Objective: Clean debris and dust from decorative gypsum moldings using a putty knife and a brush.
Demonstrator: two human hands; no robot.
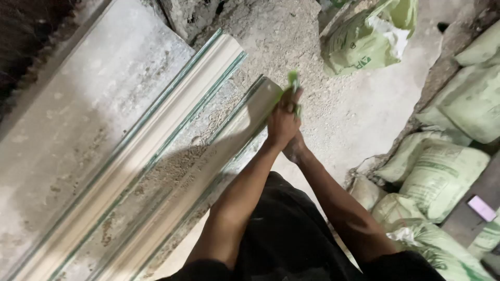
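My left hand (283,120) is closed on a small green tool (294,81) whose tip sticks out above the fingers, at the far end of a long cream moulded strip (208,166). My right hand (295,149) sits just under the left one, mostly hidden by it, and what it holds cannot be made out. A second, similar moulded strip (156,135) with green edges lies parallel to the left. Both forearms reach out over my dark-clothed lap.
Both mouldings rest on a wide, dusty grey slab (88,109). Sandy rubble covers the ground (333,99) ahead. Pale green sacks are piled at the right (442,171), and one open sack (364,41) lies at the top. A small pink object (482,208) lies at the far right.
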